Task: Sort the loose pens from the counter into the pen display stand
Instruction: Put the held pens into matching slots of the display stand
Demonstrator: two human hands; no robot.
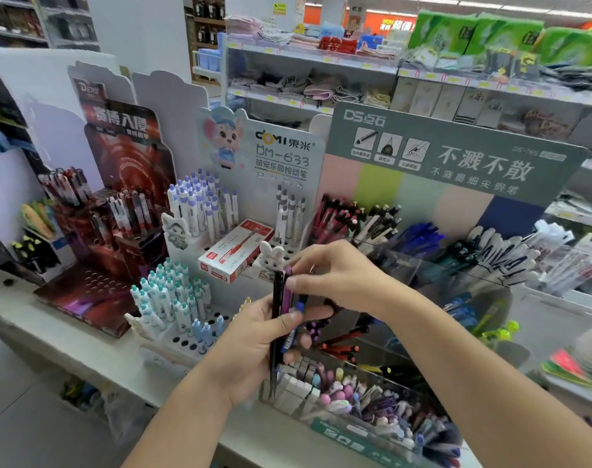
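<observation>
Clutched upright in left hand (254,336): 3 pens, apparently, black pen (276,319), purple pen (286,295), blue pen (296,324). Pinching purple pen's top, right hand (335,275). Behind, white DM-633 pen stand (254,184); below, clear bin (372,410) of pens.

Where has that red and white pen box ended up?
In the head view, the red and white pen box lies left of centre on the white holed display stand, between the purple-capped pens behind and the teal-capped pens in front.
</observation>
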